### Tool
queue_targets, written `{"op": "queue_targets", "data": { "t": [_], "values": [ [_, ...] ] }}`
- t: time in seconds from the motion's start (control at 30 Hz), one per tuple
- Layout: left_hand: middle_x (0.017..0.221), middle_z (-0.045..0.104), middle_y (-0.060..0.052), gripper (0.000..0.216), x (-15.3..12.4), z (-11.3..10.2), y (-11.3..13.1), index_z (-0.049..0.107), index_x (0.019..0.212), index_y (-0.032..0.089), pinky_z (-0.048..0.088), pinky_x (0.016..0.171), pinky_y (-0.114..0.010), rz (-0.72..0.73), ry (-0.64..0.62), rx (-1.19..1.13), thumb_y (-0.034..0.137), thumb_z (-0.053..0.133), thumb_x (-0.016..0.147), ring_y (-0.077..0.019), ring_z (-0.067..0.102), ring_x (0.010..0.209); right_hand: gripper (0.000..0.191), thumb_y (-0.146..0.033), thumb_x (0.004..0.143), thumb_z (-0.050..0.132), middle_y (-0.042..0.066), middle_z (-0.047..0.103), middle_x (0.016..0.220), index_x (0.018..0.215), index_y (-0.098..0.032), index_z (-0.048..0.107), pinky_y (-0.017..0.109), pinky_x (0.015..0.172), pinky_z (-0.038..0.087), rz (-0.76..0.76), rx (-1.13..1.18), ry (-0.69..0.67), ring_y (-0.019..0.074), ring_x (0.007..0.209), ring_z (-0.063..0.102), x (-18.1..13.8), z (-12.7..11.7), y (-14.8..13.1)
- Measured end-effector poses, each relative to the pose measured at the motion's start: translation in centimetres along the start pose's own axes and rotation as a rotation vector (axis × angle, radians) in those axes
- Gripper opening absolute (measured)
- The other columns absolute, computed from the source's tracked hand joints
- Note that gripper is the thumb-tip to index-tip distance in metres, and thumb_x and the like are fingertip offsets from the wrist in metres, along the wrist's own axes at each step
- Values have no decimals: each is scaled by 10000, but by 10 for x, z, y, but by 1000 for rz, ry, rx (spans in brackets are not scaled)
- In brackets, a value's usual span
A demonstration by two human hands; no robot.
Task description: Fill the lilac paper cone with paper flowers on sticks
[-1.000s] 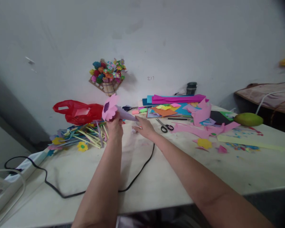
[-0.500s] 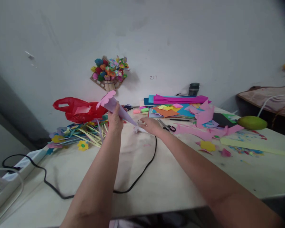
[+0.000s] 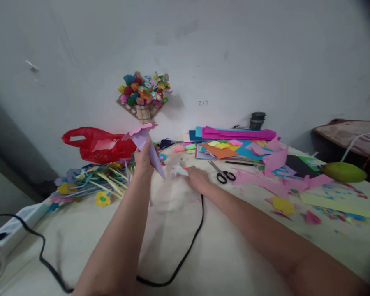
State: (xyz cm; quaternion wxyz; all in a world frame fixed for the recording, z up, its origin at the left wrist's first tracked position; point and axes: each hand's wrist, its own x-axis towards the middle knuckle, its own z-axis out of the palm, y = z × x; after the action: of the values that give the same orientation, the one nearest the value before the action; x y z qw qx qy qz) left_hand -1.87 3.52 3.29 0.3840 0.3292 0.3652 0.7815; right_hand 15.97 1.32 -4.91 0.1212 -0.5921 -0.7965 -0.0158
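My left hand (image 3: 144,158) is closed around a lilac paper cone (image 3: 154,158) with a pink scalloped rim at its wide top. The cone tilts, its point facing down and to the right. My right hand (image 3: 197,179) grips the back of a small white glue gun (image 3: 178,170) lying low over the table, its nozzle pointing away to the left. A black cord (image 3: 191,242) runs from beneath that hand toward me. Between the cone's point and the glue gun there is a small gap. Black-handled scissors (image 3: 222,172) lie just right of my right hand.
A red plastic bag (image 3: 95,144) and a heap of paper flowers and strips (image 3: 102,199) lie on the left. Coloured sheets (image 3: 240,132), pink scraps (image 3: 265,181) and a green fruit (image 3: 343,172) spread over the right. A white power strip (image 3: 21,234) edges the left side.
My right hand has left the cone's tip and now grips the glue gun. My left hand has turned the cone steeper, its point further down and left. The view has shifted slightly.
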Motion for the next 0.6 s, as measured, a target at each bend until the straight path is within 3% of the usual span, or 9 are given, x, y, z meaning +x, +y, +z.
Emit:
{"op": "queue_targets", "data": {
  "t": [0.43,0.6],
  "values": [
    [534,586,7,383,21,-4,-9,552,803,158,432,420,-207,-99,-18,-21,471,704,643,-110,543,430,387,-357,902,424,193,639,1140,1156,-119,594,372,819,465,194,91,-3,287,1041,626,67,18,-16],
    [538,594,4,401,20,2,-17,547,787,153,419,396,-202,-177,-51,34,461,738,615,-109,531,413,545,-532,896,364,211,663,1092,1075,-114,664,386,803,473,148,38,-24,312,1024,634,74,2,-16]
  ]
}}
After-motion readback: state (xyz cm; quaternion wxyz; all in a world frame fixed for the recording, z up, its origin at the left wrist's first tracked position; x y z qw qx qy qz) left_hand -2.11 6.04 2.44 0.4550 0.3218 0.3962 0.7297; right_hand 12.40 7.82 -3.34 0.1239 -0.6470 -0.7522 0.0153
